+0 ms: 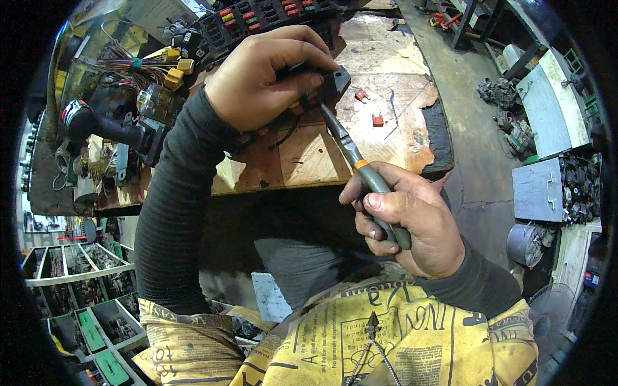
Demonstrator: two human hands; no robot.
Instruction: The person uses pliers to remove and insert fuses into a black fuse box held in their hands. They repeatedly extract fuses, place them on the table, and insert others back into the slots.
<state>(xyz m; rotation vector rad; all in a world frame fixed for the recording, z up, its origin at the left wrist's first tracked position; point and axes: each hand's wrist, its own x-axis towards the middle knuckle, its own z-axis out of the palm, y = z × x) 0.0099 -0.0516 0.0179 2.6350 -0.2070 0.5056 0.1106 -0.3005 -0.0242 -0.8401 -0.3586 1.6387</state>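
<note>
My right hand (418, 219) is closed round the grey handles of a pair of long-nose pliers (351, 149), which has an orange band below its jaws. The jaws point up and left, their tips at a dark fuse holder (338, 80) under my left hand. My left hand (267, 77) grips that holder from above, fingers bent over it and thumb along its near side. Most of the holder is hidden by the hand. To the right of it, two red blade fuses (378, 121) lie on the worn wooden bench top (373, 51).
A black fuse box (257, 16) with red and yellow fuses sits at the far edge. Wires with yellow connectors (174, 78) and loose electrical parts crowd the left. Divided bins (80, 280) stand lower left; a grey metal box (537, 188) and machine parts (505, 106) lie right.
</note>
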